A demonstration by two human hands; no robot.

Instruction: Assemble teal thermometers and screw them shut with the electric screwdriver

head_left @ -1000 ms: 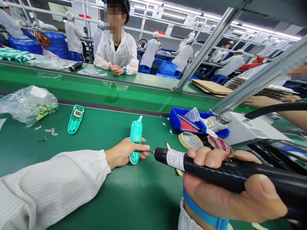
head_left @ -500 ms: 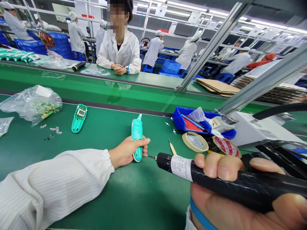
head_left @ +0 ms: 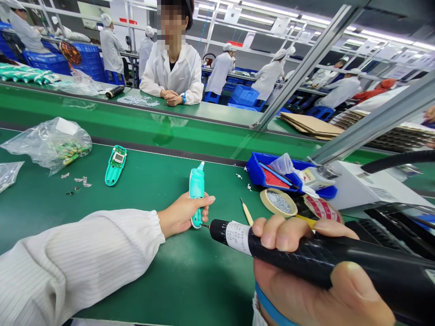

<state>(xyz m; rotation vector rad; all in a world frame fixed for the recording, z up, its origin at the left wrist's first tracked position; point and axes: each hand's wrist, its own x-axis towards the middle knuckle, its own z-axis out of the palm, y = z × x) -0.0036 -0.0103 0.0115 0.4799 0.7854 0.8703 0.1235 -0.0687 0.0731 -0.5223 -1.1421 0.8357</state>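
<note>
My left hand [head_left: 185, 213] is wrapped round a teal and white ear thermometer [head_left: 197, 183], its pale tip pointing away from me. In my right hand [head_left: 299, 271] is a black electric screwdriver [head_left: 234, 235] with a white label near its nose. Its thin bit reaches the lower end of the thermometer; whether it sits in a screw hole I cannot tell. An opened teal thermometer half [head_left: 116, 165] with a green circuit board lies further left. A small pointed tool with a cream handle [head_left: 247, 213] lies just beyond the screwdriver.
A blue bin [head_left: 268, 174] holds tools and a bottle. Beside it, a tape roll [head_left: 278, 202] contains many small screws. Left lie a plastic bag [head_left: 54, 142] of circuit parts and several small metal pieces [head_left: 83, 181]. A person [head_left: 173, 68] sits across, hands clasped. A metal post [head_left: 306, 68] rises at right.
The screwdriver in my right hand has moved left, bringing its bit to the thermometer's lower end. My left hand keeps its hold, and the whole view has shifted slightly.
</note>
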